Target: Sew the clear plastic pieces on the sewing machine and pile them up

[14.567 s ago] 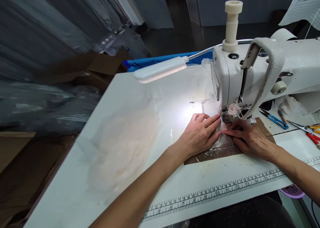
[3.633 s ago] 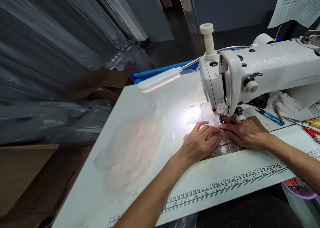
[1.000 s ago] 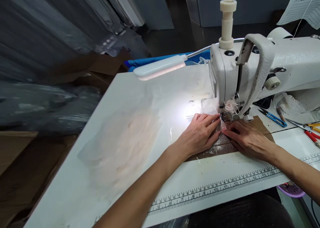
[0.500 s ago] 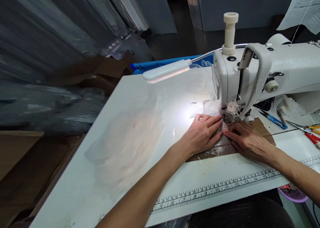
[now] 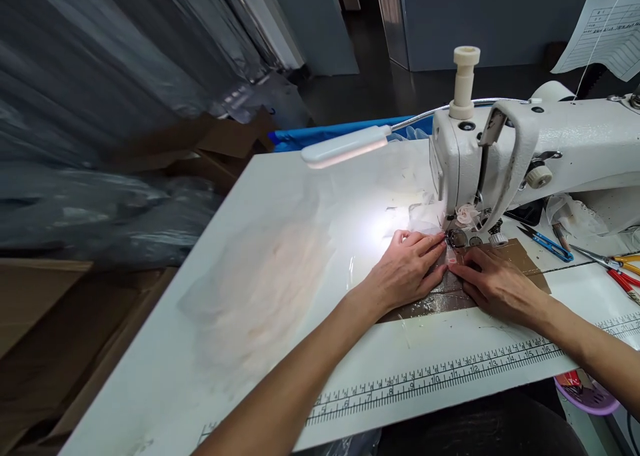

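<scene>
A white sewing machine (image 5: 447, 149) stands at the right of the table, with a pale ruffled fabric flower (image 5: 467, 214) beside its needle area. Pale sheer fabric (image 5: 425, 217) lies left of the presser foot, and a small pinkish strip of it (image 5: 451, 259) runs between my hands. My left hand (image 5: 413, 266) lies flat with fingers stretched out, fingertips on the fabric close to the foot. Just right of the strip, my right hand (image 5: 495, 281) is curled, thumb and forefinger closed at the strip's edge; its other fingers are partly hidden. Brown taped sheet (image 5: 520, 263) lies beneath both hands.
A lit lamp (image 5: 345, 147) hangs over the table. Sheer peach fabric (image 5: 260, 289) is spread at left. Blue thread snips (image 5: 547, 244) and red-handled scissors (image 5: 623, 283) lie at right. A printed ruler (image 5: 435, 379) follows the front edge; a purple basket (image 5: 590, 401) sits below.
The view has shifted slightly, so the machine and lamp appear a little lower. Both hands keep nearly the same place by the presser foot, with the strip between them.
</scene>
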Demonstrator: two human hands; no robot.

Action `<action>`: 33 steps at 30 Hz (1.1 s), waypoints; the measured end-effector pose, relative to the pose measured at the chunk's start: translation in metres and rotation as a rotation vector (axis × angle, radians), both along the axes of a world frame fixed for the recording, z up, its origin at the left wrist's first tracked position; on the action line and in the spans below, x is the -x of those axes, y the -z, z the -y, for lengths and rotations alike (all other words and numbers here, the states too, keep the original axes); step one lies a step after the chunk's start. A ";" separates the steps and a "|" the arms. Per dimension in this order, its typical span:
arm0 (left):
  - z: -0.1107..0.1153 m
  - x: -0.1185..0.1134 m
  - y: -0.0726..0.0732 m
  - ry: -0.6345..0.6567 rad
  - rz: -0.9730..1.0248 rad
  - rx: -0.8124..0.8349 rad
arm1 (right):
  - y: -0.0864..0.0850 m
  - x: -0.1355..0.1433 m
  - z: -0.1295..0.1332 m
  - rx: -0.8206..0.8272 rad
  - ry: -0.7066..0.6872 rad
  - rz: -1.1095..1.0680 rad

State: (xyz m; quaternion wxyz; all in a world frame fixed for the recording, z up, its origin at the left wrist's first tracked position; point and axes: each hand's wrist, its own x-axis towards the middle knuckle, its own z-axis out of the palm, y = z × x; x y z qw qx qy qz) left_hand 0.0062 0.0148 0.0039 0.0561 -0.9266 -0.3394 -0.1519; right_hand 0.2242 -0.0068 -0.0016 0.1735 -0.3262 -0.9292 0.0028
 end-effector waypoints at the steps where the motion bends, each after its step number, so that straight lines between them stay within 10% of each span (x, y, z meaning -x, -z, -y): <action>1: 0.000 0.000 0.000 0.000 -0.008 -0.009 | 0.000 0.000 0.000 0.001 0.004 0.000; 19: 0.003 -0.004 0.003 -0.006 0.160 -0.185 | -0.001 -0.004 -0.003 0.106 0.058 -0.137; 33: 0.008 -0.005 -0.003 0.231 0.177 -0.119 | 0.000 -0.004 -0.005 0.171 0.090 -0.126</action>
